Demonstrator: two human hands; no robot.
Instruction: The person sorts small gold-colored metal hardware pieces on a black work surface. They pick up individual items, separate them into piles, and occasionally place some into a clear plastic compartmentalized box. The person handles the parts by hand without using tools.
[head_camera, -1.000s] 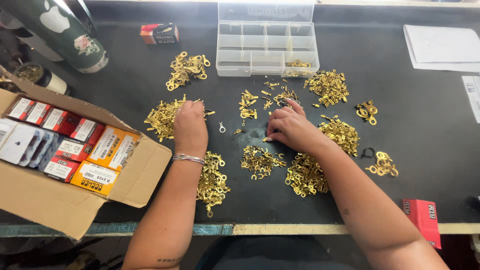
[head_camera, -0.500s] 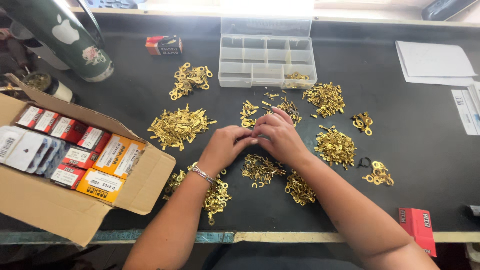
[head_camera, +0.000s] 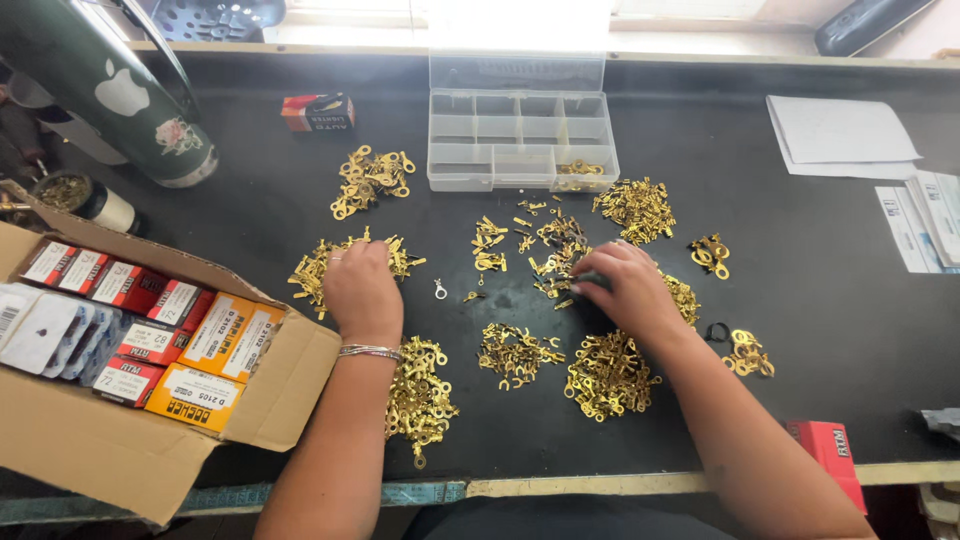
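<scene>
The left hand lay palm-down, fingers curled, on a heap of brass terminals toward the left side of the black table; whether it gripped any of them could not be told. The right hand rested near the table's middle, fingers bent down over a scattered cluster of small brass pieces, its grasp hidden as well. The terminals were shiny gold-coloured ring and fork shapes, sorted into separate piles. Another pile lay just below the right wrist. A clear compartment box stood open toward the far edge, and a cardboard carton sat at the left edge.
</scene>
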